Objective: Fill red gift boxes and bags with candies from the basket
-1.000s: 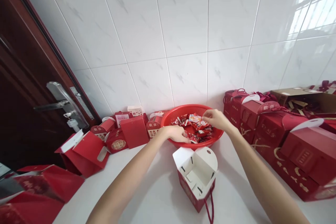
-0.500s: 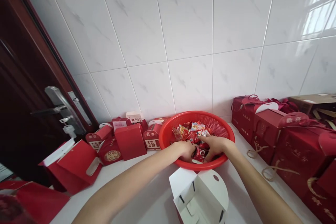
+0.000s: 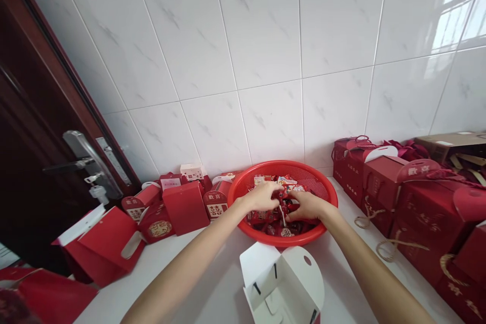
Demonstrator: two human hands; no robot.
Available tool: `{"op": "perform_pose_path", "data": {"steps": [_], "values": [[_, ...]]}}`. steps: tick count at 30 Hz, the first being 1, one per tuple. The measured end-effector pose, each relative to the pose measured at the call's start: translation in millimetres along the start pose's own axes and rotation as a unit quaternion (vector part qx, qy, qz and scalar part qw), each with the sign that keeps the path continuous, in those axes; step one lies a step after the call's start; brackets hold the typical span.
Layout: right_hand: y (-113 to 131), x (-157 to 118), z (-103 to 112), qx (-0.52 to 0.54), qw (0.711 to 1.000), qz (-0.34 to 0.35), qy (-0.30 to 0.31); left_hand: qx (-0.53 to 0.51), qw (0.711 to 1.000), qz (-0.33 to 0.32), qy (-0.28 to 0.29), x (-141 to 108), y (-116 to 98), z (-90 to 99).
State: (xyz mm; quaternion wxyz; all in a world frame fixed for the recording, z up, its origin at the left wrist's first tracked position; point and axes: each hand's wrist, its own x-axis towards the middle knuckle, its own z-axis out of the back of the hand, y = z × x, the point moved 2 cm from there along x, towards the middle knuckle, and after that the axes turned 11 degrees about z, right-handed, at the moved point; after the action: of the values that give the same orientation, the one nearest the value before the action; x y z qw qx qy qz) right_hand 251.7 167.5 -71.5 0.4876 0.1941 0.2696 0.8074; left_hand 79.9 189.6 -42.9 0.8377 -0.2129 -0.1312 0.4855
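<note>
Both my hands reach into a red plastic basket (image 3: 283,239) with a perforated wall, full of wrapped candies (image 3: 261,216) in mostly red wrappers. My left hand (image 3: 266,195) lies over the candies left of the middle, its fingers bent and apart, fingertips at a red wrapper. Facing it, my right hand (image 3: 307,205) has thumb and fingers spread around more candies. I see no candy lifted clear by either hand. An unfolded gift box (image 3: 292,291), white inside with slots and a rounded flap, stands open in front of the basket.
Several red gift boxes (image 3: 186,207) line the wall on the left, near a dark door with a metal handle (image 3: 91,162). Larger red boxes (image 3: 425,212) with rope handles stand on the right, before a brown carton (image 3: 451,139). A tiled wall rises behind the basket.
Both hands have shifted up and back within the basket, and their fingers have loosened from the candies near the front rim. Candies have moved about. The view has shifted slightly.
</note>
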Motion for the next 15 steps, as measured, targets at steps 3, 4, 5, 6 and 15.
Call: {"op": "perform_pose_path", "data": {"steps": [3,4,5,6,15], "values": [[-1.2,1.8,5.6,-0.011,0.996,-0.012,-0.083,-0.116,0.991,-0.002,-0.063,9.0,-4.3,13.7],[-1.0,2.0,7.6,-0.012,0.994,-0.011,-0.109,-0.151,0.986,-0.006,-0.067,12.2,-6.7,17.1],[-0.1,2.3,9.4,0.000,0.991,0.001,-0.133,-0.187,0.980,-0.013,-0.062,15.1,-9.4,20.1],[1.0,2.5,10.8,0.023,0.988,0.024,-0.154,-0.227,0.972,-0.024,-0.053,17.5,-12.1,22.9],[-4.5,4.7,12.7,0.131,0.960,-0.015,-0.248,0.043,0.997,0.065,-0.015,25.2,9.8,32.9]]}}
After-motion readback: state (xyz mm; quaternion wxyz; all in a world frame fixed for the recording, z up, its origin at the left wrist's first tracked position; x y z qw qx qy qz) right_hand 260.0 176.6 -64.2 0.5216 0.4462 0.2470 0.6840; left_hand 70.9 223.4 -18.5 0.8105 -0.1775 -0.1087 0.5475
